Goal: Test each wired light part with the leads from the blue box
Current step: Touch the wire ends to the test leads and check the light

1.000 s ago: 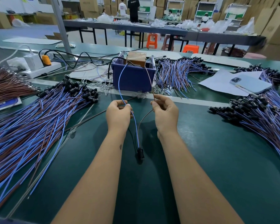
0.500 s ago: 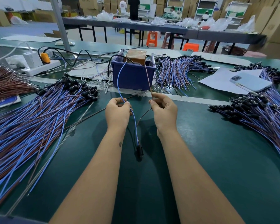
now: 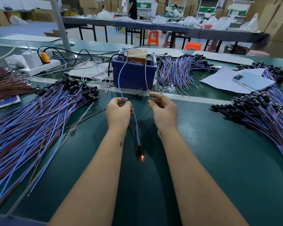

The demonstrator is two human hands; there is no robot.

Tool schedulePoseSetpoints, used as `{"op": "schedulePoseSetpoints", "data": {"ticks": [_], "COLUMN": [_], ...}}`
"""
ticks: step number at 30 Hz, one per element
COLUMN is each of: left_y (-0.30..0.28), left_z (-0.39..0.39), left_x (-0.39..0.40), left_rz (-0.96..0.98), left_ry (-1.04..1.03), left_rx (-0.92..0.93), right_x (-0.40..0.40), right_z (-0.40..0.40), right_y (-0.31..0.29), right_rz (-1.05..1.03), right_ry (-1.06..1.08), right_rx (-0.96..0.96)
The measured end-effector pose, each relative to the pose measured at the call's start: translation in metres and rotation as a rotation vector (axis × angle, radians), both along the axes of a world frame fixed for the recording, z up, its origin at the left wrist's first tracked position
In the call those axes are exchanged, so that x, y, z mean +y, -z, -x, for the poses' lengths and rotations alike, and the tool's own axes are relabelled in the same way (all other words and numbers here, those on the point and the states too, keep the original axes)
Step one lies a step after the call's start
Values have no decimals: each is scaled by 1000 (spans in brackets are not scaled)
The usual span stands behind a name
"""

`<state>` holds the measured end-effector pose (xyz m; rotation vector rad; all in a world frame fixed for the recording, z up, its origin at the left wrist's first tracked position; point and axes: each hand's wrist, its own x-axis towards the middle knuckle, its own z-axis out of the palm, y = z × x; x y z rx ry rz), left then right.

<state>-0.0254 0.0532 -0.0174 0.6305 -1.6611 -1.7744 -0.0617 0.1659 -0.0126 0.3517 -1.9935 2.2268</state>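
Both hands up over green surface (image 3: 219, 160), just in front of blue box (image 3: 134, 75).

L hand (image 3: 118, 114): fingers curled, pinching blue lead (image 3: 121, 79) that arcs up into the box. Blue wire runs on from the fist down to the light part (image 3: 140, 150).

R hand (image 3: 164, 111): thumb + forefinger pinching brownish lead (image 3: 146, 75), which also rises to the box. A dark wire drops from this hand toward same part.

Light part: small black body lying on surface between the forearms, near side of the hands. Tip glowing orange.

Box holds a brown block (image 3: 137, 56), black cable going in at L.

Big pile of blue/brown wired parts (image 3: 31, 124) on L of surface, another pile (image 3: 268, 115) on R, third bunch (image 3: 178, 69) behind R of box. Phone (image 3: 253, 82) face down on white paper (image 3: 222, 80), far R. White power strip (image 3: 39, 67) far L.
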Motion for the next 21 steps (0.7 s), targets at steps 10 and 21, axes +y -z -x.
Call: {"op": "schedulePoseSetpoints", "data": {"ticks": [10, 21], "left_y": [-1, -1], "left_z": [0, -1], "left_x": [1, 0], "left_rz": [-5, 9], "left_ry": [1, 12], "left_rx": [-5, 4], "right_x": [0, -1], "right_z": [-1, -1], "right_y": [-1, -2], "right_rz": [3, -31], "right_ry": [-6, -14], "right_rx": [-9, 27]}}
